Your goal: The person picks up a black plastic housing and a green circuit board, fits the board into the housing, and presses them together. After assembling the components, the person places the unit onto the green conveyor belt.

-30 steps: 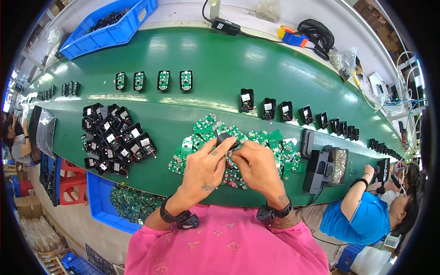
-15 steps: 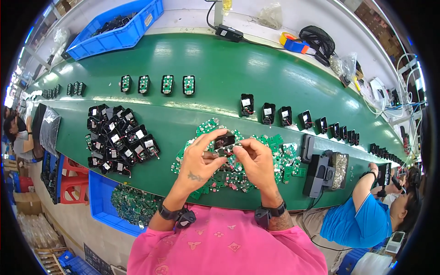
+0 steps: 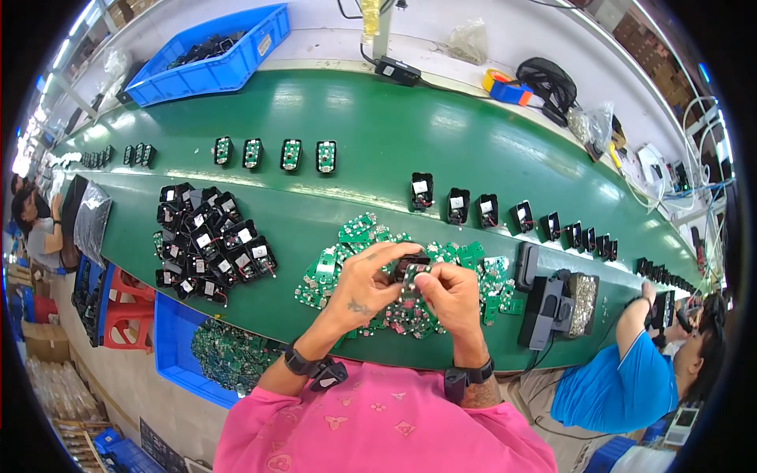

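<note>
Over a loose pile of green circuit boards (image 3: pixel 363 230), my two hands meet close together. My left hand (image 3: pixel 364 290) is closed around a small black plastic housing (image 3: pixel 413 260), mostly covered by my fingers. Pinched between thumb and fingers of my right hand (image 3: pixel 453 298) is a small circuit board (image 3: pixel 412 277), held against the housing's near side. Whether the board sits inside the housing or only touches it, I cannot tell. To the left lies a heap of black housings (image 3: pixel 206 240) with white parts and wires inside.
Housings with green boards (image 3: pixel 291 154) stand in a row at the back left; open black housings (image 3: pixel 458 205) line the right. A grey device (image 3: pixel 544 311) stands right of the pile. Blue bins (image 3: pixel 209 67) sit behind and below the table. A co-worker in blue (image 3: pixel 607 386) works at right.
The housing has tilted, and the circuit board now stands more upright in front of it. My hands have shifted slightly right and down in the picture, along with a small head movement.
</note>
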Tool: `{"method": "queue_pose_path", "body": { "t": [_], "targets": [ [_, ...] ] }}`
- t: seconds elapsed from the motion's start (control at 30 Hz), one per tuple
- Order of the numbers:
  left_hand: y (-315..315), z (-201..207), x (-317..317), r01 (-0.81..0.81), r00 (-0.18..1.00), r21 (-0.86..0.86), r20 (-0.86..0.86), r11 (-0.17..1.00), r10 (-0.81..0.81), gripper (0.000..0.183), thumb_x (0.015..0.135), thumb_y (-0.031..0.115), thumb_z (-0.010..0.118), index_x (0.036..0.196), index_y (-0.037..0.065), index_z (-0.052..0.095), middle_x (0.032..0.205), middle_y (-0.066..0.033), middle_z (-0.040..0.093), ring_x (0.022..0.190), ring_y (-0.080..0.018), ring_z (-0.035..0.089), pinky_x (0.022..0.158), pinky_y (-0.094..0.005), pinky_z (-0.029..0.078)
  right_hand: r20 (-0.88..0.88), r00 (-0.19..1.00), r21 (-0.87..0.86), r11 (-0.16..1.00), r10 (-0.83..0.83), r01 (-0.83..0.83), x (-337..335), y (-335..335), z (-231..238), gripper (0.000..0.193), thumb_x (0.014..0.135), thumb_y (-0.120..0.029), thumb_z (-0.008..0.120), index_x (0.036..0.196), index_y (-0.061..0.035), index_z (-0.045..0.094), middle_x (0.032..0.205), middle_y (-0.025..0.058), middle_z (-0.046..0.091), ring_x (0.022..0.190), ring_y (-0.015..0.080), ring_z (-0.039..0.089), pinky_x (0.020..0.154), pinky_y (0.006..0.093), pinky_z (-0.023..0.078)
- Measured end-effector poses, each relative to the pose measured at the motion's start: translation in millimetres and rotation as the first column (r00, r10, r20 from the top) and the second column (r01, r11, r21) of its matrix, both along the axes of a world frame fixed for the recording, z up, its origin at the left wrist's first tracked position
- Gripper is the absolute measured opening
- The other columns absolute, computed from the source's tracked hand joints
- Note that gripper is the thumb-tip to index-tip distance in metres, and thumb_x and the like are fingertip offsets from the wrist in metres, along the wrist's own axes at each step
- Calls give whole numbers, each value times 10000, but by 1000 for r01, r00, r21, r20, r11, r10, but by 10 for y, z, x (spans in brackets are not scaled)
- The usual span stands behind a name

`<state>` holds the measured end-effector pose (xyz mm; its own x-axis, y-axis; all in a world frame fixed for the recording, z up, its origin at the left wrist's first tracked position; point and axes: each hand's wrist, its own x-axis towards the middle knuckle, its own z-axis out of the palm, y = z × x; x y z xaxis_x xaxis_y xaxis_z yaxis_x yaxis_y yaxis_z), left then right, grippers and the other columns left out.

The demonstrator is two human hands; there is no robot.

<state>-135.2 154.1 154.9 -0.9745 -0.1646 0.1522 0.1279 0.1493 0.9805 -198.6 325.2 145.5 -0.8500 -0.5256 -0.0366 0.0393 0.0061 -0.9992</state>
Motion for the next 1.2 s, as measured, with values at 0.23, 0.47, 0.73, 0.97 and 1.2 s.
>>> {"method": "queue_pose_path", "body": {
  "t": [0.23,0.47,0.73,0.97,1.2],
  "targets": [
    [132,-228,-66,-123,982,-58,-152,991,113,482,791,-68,625,1255,59,647,1176,-105,647,636,-50,575,503,-216,442,-367,930,266,954,-29,135,58,2,59,255,896,-166,720,736,11,630,569,56,560,498,105,468,467,295,357],
    [220,-153,-55,-261,959,-176,-162,949,233,673,772,-140,505,1394,112,560,1125,-149,673,644,-122,555,563,-264,456,-371,928,270,955,-19,127,44,-93,231,219,930,-142,649,776,13,642,562,27,550,493,80,460,467,280,351],
    [48,-63,-55,-15,996,251,93,968,-9,551,865,-101,486,1396,45,513,1209,-90,635,756,-66,620,623,-225,516,-405,908,295,925,-106,239,-36,-152,178,229,916,-153,684,772,19,638,571,79,571,464,147,498,459,310,378],
    [6,-184,-60,-66,996,321,85,945,41,361,972,95,578,1326,36,546,1221,-134,611,747,-84,655,478,-199,519,-443,893,304,923,-81,235,-19,-246,58,194,924,-168,678,887,15,627,619,52,575,519,111,467,485,300,372],
    [55,-146,-61,-97,985,363,167,927,38,304,1007,120,508,1302,49,519,1081,-130,654,607,-116,660,462,-226,522,-433,901,294,947,12,129,2,-333,142,397,975,-138,544,1349,-11,510,742,91,567,636,138,516,609,293,467]
  ]
}}
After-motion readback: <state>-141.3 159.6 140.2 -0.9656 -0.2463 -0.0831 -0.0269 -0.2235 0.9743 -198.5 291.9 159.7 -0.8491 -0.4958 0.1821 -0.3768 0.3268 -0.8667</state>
